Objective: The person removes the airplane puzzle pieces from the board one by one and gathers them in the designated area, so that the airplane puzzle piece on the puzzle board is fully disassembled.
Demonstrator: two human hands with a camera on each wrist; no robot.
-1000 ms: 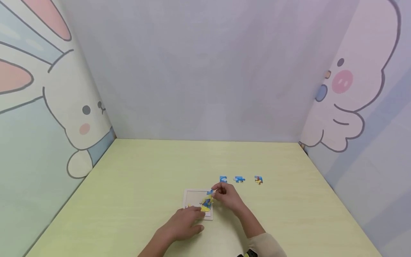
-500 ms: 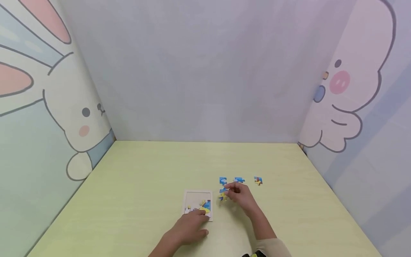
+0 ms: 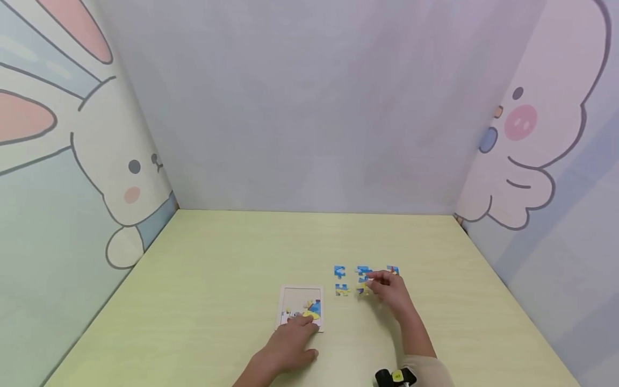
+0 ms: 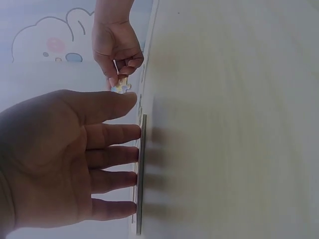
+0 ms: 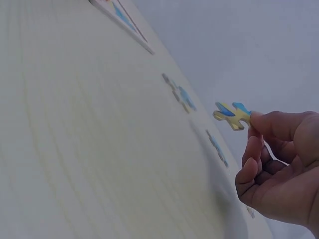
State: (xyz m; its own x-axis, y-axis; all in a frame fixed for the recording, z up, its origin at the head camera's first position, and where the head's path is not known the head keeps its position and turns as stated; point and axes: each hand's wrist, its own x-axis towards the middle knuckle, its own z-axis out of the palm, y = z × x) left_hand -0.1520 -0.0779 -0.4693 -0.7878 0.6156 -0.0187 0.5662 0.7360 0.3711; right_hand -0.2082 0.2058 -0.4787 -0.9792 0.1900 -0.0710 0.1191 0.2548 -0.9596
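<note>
While touching frame [image 3: 322,306] with straight-fingered left hand [image 3: 292,344], pinches puzzle piece [image 5: 232,116] in right hand [image 3: 391,293]. Holds it above table [image 3: 232,258].

High head view, facing forward and down, close tilted wrist views (all sharing the right hand [image 3: 393,294])

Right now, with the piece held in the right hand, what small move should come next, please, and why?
I would probably lower the puzzle piece onto the table: the right hand pinches it in the air, near the loose pieces and away from the frame, where the left hand rests.
</note>
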